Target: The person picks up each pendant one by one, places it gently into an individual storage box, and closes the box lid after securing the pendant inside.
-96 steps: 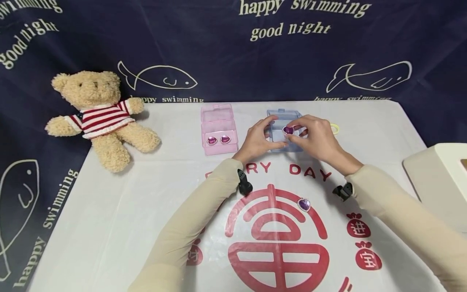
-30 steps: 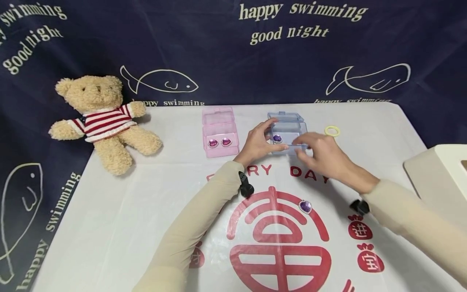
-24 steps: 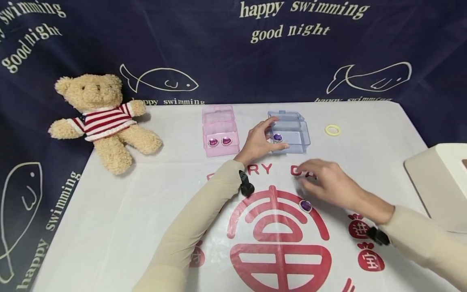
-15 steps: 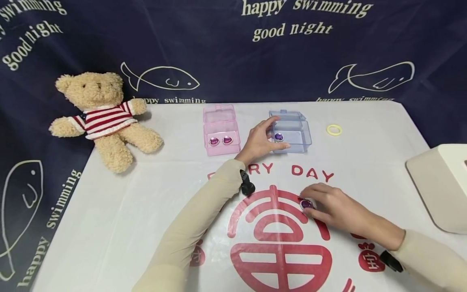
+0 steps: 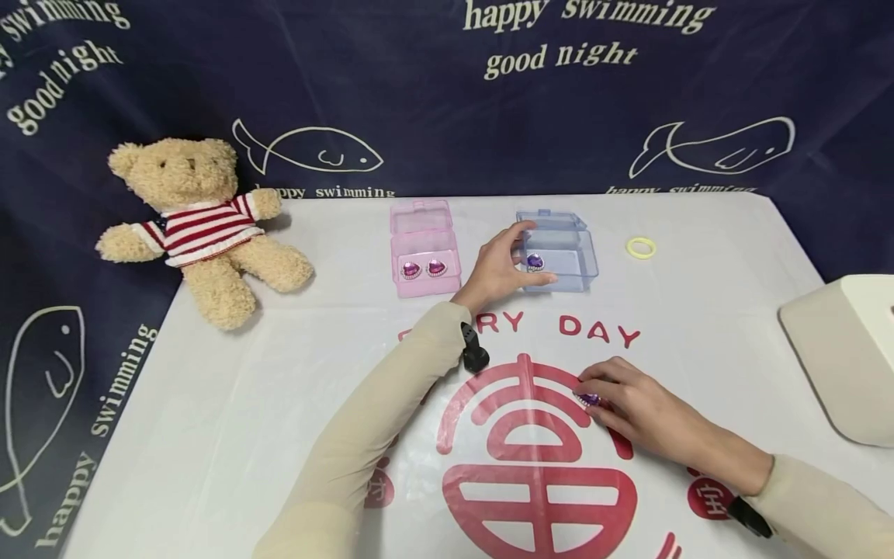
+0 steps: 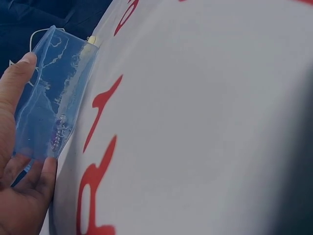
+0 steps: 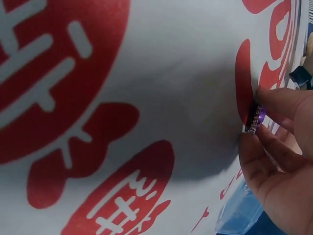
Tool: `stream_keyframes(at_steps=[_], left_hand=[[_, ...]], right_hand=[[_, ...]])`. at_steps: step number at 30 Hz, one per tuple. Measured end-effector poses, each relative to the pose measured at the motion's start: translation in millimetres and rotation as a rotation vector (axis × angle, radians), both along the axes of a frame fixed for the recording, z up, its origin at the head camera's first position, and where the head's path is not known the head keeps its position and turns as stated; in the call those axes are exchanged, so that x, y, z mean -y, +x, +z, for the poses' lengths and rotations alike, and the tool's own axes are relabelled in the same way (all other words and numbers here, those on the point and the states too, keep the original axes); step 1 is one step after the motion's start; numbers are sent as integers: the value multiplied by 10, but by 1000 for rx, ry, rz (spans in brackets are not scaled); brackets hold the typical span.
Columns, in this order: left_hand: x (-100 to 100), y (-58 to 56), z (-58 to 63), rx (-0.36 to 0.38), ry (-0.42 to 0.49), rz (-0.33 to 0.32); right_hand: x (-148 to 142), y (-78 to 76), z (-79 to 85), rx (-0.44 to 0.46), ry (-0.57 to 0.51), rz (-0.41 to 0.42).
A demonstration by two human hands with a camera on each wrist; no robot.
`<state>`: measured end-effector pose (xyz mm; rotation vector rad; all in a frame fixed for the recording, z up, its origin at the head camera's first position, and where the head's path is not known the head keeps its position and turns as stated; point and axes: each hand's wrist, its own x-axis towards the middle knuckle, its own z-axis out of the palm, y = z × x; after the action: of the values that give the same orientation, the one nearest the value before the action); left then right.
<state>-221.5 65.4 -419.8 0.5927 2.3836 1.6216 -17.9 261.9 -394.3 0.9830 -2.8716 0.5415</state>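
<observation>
In the head view my left hand (image 5: 499, 265) grips the left side of a clear blue plastic box (image 5: 569, 268), thumb along its front and fingers behind. The box's lid stands open, and a purple heart-shaped gem (image 5: 535, 262) lies inside at the left. My right hand (image 5: 646, 407) pinches a second purple heart gem (image 5: 589, 399) on the tablecloth, partly covered by the fingers. The right wrist view shows this gem's beaded silver edge (image 7: 255, 120) between thumb and fingers. Left of the blue box, an open pink box (image 5: 423, 244) holds two magenta heart gems (image 5: 436, 268).
A yellow ring (image 5: 641, 248) lies right of the blue box. A teddy bear (image 5: 202, 233) in a striped sweater sits at the left. A beige-white box-like object (image 5: 831, 357) stands at the right edge. Red print marks the white tablecloth (image 5: 244, 435).
One purple gem was set down in the blue box and let go. My right hand moved back toward me to the gem on the cloth and now pinches it. My left hand stayed put.
</observation>
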Motion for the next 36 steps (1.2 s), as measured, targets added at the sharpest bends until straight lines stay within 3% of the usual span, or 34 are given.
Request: stream_keyframes(at_steps=[25,30,36], left_hand=[[4,40,-21,20,-3,15],[-1,43,-30,9,-1,13],[-1,24,-16,-10,17,19]], right_hand=[[1,12,-38,34,-21,-45],[18,-103,86,-11,-71,-37],[20,-373,349,-132,-181,-39]])
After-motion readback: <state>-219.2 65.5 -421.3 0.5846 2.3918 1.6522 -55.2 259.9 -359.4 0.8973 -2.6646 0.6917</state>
